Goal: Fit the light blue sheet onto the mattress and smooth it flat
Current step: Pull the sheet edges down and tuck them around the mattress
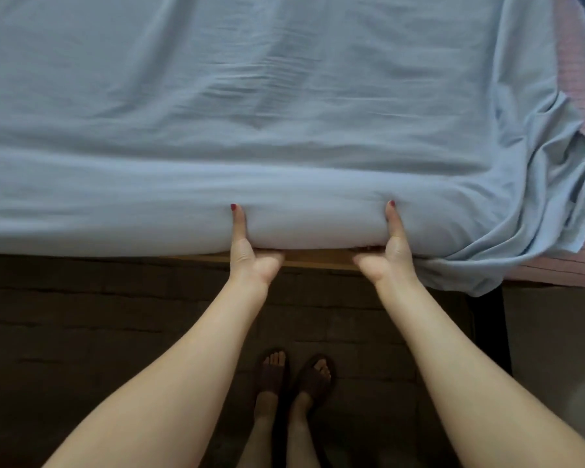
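The light blue sheet (284, 96) lies across the whole mattress (578, 79), soft creases running through its middle. Down the near side it's pulled fairly taut. At the right corner it bunches in loose folds, and pinkish mattress shows beyond. Left hand (250, 255) and right hand (389, 255) grip the sheet's near edge, thumbs pressed up against the side, fingers tucked underneath and hidden. A strip of wooden frame (318, 258) peeks between them. The sheet's left and far edges run out of view. Sandalled feet (294, 376) stand below on dim floor.
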